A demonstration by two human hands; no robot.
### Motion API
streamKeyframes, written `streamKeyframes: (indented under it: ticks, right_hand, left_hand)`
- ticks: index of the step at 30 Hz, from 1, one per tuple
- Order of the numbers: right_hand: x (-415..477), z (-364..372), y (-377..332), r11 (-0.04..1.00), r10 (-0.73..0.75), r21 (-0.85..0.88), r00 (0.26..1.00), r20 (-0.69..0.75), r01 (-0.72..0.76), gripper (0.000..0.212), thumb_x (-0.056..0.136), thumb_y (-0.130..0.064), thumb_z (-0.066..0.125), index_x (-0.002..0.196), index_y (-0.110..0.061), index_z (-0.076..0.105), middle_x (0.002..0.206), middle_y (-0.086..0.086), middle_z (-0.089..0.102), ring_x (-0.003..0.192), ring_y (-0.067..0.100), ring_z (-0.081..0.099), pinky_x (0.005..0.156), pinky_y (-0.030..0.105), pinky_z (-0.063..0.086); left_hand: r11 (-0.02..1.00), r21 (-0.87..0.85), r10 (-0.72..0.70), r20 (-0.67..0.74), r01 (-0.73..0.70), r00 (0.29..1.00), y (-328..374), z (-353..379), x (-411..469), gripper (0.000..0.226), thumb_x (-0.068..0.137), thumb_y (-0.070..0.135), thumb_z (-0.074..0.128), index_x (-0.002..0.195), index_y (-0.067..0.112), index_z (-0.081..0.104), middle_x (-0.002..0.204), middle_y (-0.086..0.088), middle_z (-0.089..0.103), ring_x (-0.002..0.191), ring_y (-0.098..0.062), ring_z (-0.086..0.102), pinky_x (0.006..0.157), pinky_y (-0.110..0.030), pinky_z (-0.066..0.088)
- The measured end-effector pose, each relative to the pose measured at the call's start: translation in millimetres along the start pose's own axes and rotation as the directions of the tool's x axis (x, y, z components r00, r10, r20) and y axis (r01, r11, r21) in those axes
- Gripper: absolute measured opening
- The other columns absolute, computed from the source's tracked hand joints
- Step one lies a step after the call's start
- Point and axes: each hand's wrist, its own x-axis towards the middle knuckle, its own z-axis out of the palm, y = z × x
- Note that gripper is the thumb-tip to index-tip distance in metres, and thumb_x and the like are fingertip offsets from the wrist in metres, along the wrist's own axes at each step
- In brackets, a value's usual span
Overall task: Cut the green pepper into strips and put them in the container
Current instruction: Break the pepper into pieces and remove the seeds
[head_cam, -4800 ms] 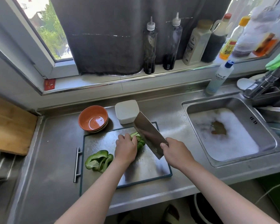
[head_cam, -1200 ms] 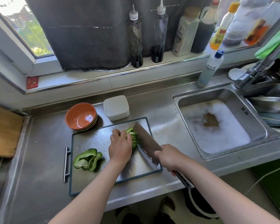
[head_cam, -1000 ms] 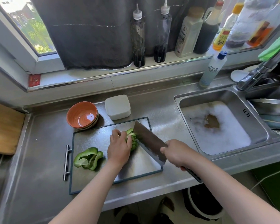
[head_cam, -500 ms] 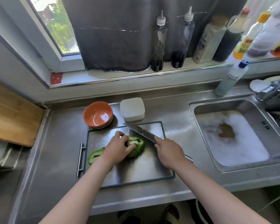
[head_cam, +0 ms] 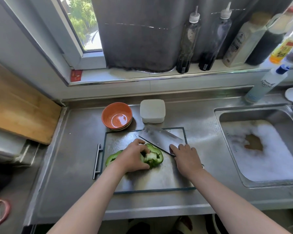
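A green pepper half (head_cam: 153,157) lies cut side up on the steel cutting board (head_cam: 161,179), its pale core showing. My left hand (head_cam: 134,159) grips it from the left, fingers curled over its rim. More pepper (head_cam: 111,159) peeks out left of that hand, partly hidden by it. My right hand (head_cam: 186,157) holds the cleaver (head_cam: 159,136) by its handle; the broad blade lies almost flat over the board's far right part. A white lidded container (head_cam: 152,110) stands just behind the board.
An orange bowl (head_cam: 116,115) sits left of the white container. To the right is a sink (head_cam: 259,149) full of foamy water. Bottles (head_cam: 188,39) line the window sill. A wooden board (head_cam: 19,103) leans at the left. The cutting board's handle (head_cam: 97,161) sticks out left.
The cleaver went from upright against the pepper to nearly flat beyond it. My left hand turned the pepper half cut side up and moved it toward the board's middle, beside the other pieces.
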Motion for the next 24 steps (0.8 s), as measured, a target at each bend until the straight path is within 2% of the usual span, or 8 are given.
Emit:
streamKeyframes:
  ticks: [3,5,7,9,12,17,20,24]
  right_hand:
    - [7.8,-18.5,-9.5,0.996,-0.026,0.089,0.999,-0.029,0.028,0.041,0.097,-0.015,0.045,0.136,-0.027,0.05,0.132,0.003,0.052,0.117,0.027,0.052,0.09,0.038,0.04]
    - [11.4,-37.3,-21.7,0.936,-0.102,0.322,0.985,-0.14,0.142,0.041,0.095,-0.019,0.053,0.135,-0.026,0.057,0.127,-0.001,0.054,0.115,0.023,0.055,0.085,0.032,0.042]
    - [14.5,-53.5,-39.7,0.885,-0.261,0.354,0.952,-0.161,0.303,0.038,0.089,-0.027,0.061,0.127,-0.027,0.063,0.116,-0.004,0.053,0.104,0.02,0.057,0.078,0.031,0.044]
    - [16.9,-61.2,-59.2,0.882,-0.383,0.29,0.923,-0.016,0.371,0.046,0.085,-0.037,0.066,0.13,-0.03,0.06,0.114,-0.003,0.05,0.098,0.019,0.057,0.078,0.033,0.047]
    - [25.2,-60.4,-79.0,0.914,-0.402,0.033,0.895,0.195,0.404,0.052,0.085,-0.044,0.069,0.133,-0.028,0.056,0.119,0.004,0.049,0.1,0.026,0.059,0.08,0.036,0.049]
    - [36.9,-57.7,-98.6,0.9,-0.355,-0.166,0.898,0.262,0.404,0.038,0.091,-0.045,0.062,0.122,-0.023,0.064,0.118,0.008,0.051,0.096,0.03,0.063,0.071,0.035,0.046]
    - [45.3,-59.8,-98.5,0.919,-0.327,-0.117,0.895,0.305,0.376,0.035,0.093,-0.041,0.062,0.12,-0.018,0.064,0.119,0.009,0.051,0.097,0.03,0.062,0.071,0.034,0.045]
    - [52.6,-66.6,-84.1,0.953,-0.288,0.172,0.924,0.253,0.25,0.025,0.096,-0.031,0.064,0.107,-0.009,0.064,0.107,0.008,0.049,0.094,0.028,0.055,0.074,0.032,0.037]
  left_hand:
    - [0.999,-0.046,0.006,0.0,-0.006,1.0,-4.9,-4.7,0.2,0.041,0.065,0.035,0.086,0.1,0.031,0.067,0.134,0.01,0.043,0.121,-0.003,0.045,0.092,-0.016,0.034]
    - [0.998,-0.054,-0.009,0.0,0.009,1.0,-9.1,-10.0,1.9,0.043,0.063,0.034,0.089,0.1,0.028,0.07,0.13,0.012,0.048,0.114,-0.002,0.048,0.087,-0.013,0.034]
    - [0.998,-0.055,-0.016,0.009,0.016,1.0,-13.0,-15.5,3.7,0.049,0.059,0.036,0.092,0.1,0.027,0.067,0.12,0.014,0.054,0.103,-0.005,0.052,0.079,-0.011,0.036]
    - [0.999,-0.034,-0.023,0.04,0.024,0.999,-15.7,-19.9,3.7,0.062,0.055,0.037,0.094,0.106,0.028,0.06,0.109,0.014,0.056,0.097,-0.008,0.054,0.075,-0.014,0.039]
    - [1.0,0.02,-0.001,0.105,-0.001,0.994,-16.2,-23.7,0.9,0.074,0.052,0.031,0.095,0.112,0.023,0.054,0.111,0.007,0.054,0.098,-0.01,0.051,0.078,-0.02,0.042]
    - [0.997,-0.07,0.025,0.042,-0.022,0.999,-25.2,-20.6,-2.5,0.075,0.057,0.024,0.09,0.119,0.023,0.047,0.116,0.009,0.041,0.097,-0.01,0.047,0.068,-0.009,0.037]
    - [0.978,-0.207,0.011,-0.043,-0.02,0.999,-28.3,-18.4,-0.9,0.072,0.064,0.023,0.084,0.127,0.025,0.049,0.12,0.008,0.047,0.106,-0.008,0.049,0.078,-0.005,0.037]
    - [0.931,-0.363,-0.042,-0.057,0.019,0.997,-31.6,-17.8,7.5,0.087,0.065,0.022,0.086,0.141,0.026,0.044,0.136,0.006,0.048,0.126,-0.009,0.047,0.104,-0.021,0.04]
